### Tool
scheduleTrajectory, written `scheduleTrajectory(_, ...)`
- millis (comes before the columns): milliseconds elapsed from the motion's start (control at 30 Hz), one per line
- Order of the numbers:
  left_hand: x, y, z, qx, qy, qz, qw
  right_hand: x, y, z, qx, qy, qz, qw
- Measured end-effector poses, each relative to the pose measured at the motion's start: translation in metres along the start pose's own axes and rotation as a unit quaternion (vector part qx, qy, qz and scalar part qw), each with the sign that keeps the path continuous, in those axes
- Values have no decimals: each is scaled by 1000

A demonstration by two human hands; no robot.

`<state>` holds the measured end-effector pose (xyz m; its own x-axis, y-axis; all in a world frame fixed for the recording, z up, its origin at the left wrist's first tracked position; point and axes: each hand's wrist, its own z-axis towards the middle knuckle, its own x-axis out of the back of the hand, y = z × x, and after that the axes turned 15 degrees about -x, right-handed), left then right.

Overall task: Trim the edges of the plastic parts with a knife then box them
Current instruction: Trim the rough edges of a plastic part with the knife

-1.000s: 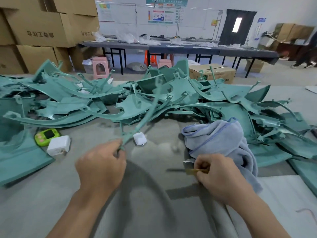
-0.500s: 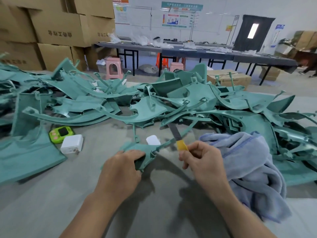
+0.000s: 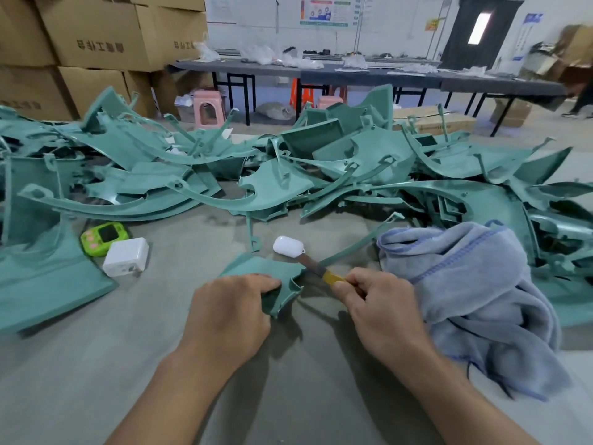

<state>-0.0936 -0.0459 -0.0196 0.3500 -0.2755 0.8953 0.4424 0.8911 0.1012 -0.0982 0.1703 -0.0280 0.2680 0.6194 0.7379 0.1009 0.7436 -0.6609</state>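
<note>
Both busy: L hand grips green part, R hand grips knife, handle mostly hidden.

On my feed the part in the left hand sits left of the knife in the right hand, earbud case just behind. On the table, cloth lies right, charger left, parts pile behind all.

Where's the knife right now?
Head view, centre: the knife is in the right hand, blade at the edge of the part the left hand holds, beside the white case and left of the towel.
</note>
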Motion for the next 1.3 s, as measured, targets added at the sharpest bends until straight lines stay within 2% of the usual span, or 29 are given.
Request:
scheduleTrajectory(167, 1, -1, 2, 13, -28, 0, 1000, 3, -6, -1, -17, 31, -96, 995)
scheduleTrajectory(333, 3, 3, 4, 17, -38, 22, 999, 25, -3, 7, -99, 186, -117, 971)
scheduleTrajectory(467, 5, 6, 6, 8, -34, 36, 999, 39, -3, 4, -69, 262, -95, 958)
scheduleTrajectory(533, 5, 7, 5, 14, -44, 34, 998, 37, -4, -1, -7, 241, -56, 969)
scheduleTrajectory(567, 5, 8, 6, 16, -48, 34, 998, 34, -5, -3, 27, 205, -46, 977)
scheduleTrajectory(667, 6, 8, 5, 14, -59, 41, 997, 16, -10, -9, 83, 66, -97, 990)
scheduleTrajectory(700, 7, 9, 5, 14, -61, 41, 997, 10, -11, -10, 86, 45, -123, 988)
scheduleTrajectory(767, 7, 8, 5, 14, -57, 33, 998, 6, -12, -5, 63, 53, -151, 985)
scheduleTrajectory(900, 10, 10, 6, -10, -24, 25, 999, 25, -4, 12, -60, 150, -128, 978)
scheduleTrajectory(967, 10, 13, 6, -29, -13, 26, 999, 32, 0, 13, -72, 196, -101, 973)
scheduleTrajectory(1033, 9, 14, 5, -37, -17, 23, 999, 34, -1, 7, -38, 212, -53, 975)
scheduleTrajectory(1100, 7, 13, 4, -35, -24, 25, 999, 29, -4, 0, 20, 173, -26, 984)
scheduleTrajectory(1167, 6, 12, 4, -31, -28, 27, 999, 19, -7, -7, 61, 89, -42, 993)
scheduleTrajectory(1233, 6, 11, 4, -30, -24, 31, 999, 10, -8, -11, 74, 18, -72, 994)
scheduleTrajectory(1300, 7, 11, 4, -27, -25, 30, 999, 8, -10, -8, 60, 4, -94, 994)
